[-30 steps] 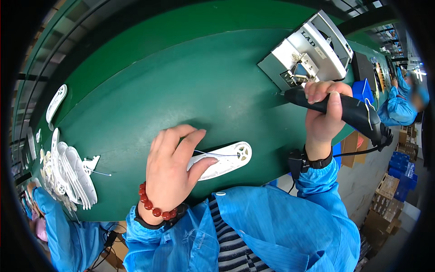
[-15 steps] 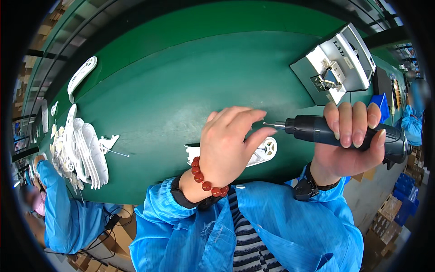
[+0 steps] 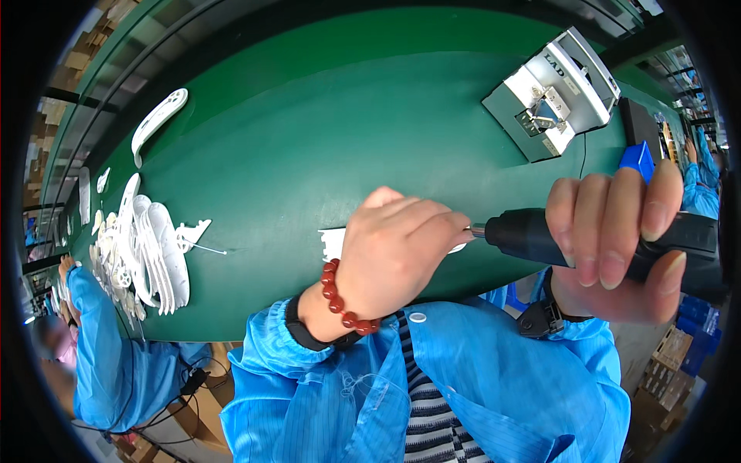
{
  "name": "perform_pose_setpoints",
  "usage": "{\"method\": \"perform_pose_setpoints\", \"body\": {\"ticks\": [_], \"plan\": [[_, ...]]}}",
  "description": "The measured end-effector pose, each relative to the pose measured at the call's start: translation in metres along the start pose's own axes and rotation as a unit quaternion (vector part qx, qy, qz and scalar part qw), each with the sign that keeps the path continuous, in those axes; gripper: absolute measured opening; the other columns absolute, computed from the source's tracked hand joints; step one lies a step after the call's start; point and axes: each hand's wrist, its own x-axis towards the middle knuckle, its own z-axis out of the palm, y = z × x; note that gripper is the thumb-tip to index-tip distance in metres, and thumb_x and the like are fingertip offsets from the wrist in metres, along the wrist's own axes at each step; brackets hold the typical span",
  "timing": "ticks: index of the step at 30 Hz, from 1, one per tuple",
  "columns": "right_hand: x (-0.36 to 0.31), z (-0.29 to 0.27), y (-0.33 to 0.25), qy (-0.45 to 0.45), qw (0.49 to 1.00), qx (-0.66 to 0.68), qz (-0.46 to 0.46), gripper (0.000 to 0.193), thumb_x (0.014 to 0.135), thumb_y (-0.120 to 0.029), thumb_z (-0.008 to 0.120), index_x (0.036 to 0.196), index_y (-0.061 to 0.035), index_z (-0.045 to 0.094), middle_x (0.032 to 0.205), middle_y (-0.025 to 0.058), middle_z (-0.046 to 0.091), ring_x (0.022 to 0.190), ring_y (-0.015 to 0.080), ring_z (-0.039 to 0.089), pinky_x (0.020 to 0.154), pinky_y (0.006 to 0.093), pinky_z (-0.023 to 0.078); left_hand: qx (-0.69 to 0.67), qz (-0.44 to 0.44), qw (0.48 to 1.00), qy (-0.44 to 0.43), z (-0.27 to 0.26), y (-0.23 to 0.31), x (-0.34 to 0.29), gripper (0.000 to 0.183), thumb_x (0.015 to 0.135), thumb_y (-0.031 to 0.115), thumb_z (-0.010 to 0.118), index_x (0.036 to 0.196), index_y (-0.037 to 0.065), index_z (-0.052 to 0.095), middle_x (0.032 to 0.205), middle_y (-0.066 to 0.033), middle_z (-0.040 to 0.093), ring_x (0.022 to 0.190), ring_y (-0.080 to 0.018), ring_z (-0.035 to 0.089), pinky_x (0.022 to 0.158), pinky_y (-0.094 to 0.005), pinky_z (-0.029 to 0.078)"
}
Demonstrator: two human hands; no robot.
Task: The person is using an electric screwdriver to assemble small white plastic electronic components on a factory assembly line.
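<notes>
My right hand [image 3: 610, 239] is wrapped round a black electric screwdriver [image 3: 532, 233], which lies level and points left. Its metal bit [image 3: 479, 231] reaches the fingertips of my left hand [image 3: 401, 243]. Those fingers are pinched together at the bit's end, and whatever small piece may be between them is hidden. Under my left hand lies a white plastic part [image 3: 333, 242] on the green table. Only its left end and a sliver on the right show, since the hand covers the rest.
White plastic shells [image 3: 166, 255] are heaped at the left, a thin-stemmed white piece [image 3: 193, 234] beside them. Another shell [image 3: 158, 123] lies farther back. A white-and-grey box-shaped machine [image 3: 552, 100] stands at the back right, near a blue bin [image 3: 637, 159]. A co-worker's blue sleeve [image 3: 100, 332] is at the left edge.
My left fingers have closed from a spread pose onto the bit's end. The screwdriver has shifted slightly lower, and the left hand now covers the white part's round wheel.
</notes>
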Motion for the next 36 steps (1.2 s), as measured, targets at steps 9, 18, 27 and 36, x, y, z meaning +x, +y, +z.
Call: {"method": "perform_pose_setpoints", "body": {"ticks": [9,18,27,36], "plan": [[-0.013,-0.03,0.054,0.049,0.998,-0.034,0.01,0.029,0.09,-0.03,0.06,0.1,-0.0085,0.043,0.068,0.0033,0.052,0.054,0.0119,0.047,0.054,0.029,0.039,0.102,-0.096,0.973,-0.184,-0.009,-0.032,-0.03,0.067,0.057,0.04,0.082,0.108,0.001,0.064,0.084,-0.0079,0.063,0.074,-0.0252,0.062,0.066,-0.0347,0.049],[0.001,-0.047,0.082,0.057,0.997,-0.02,0.043,0.024,0.092,-0.031,0.051,0.099,-0.0091,0.044,0.067,0.0008,0.052,0.052,0.0108,0.045,0.057,0.0304,0.038,0.06,-0.12,0.98,-0.146,-0.004,-0.045,-0.027,0.061,0.056,0.038,0.082,0.102,0.001,0.066,0.08,-0.0073,0.062,0.067,-0.0229,0.062,0.06,-0.0329,0.05],[0.0,-0.05,0.084,0.064,0.995,-0.019,0.074,0.023,0.092,-0.03,0.051,0.098,-0.0094,0.044,0.066,0.001,0.051,0.052,0.0111,0.045,0.056,0.0306,0.038,0.063,-0.121,0.98,-0.142,-0.001,-0.046,-0.028,0.061,0.055,0.039,0.082,0.101,0.001,0.066,0.08,-0.0073,0.062,0.065,-0.0223,0.062,0.058,-0.0322,0.05],[0.003,-0.047,0.085,0.076,0.995,-0.015,0.069,0.023,0.091,-0.03,0.053,0.096,-0.0094,0.044,0.064,0.001,0.051,0.05,0.0109,0.045,0.054,0.0296,0.039,0.058,-0.12,0.981,-0.14,-0.002,-0.047,-0.027,0.06,0.056,0.039,0.082,0.1,0.001,0.066,0.079,-0.0074,0.062,0.064,-0.0222,0.062,0.057,-0.0323,0.05]]}}
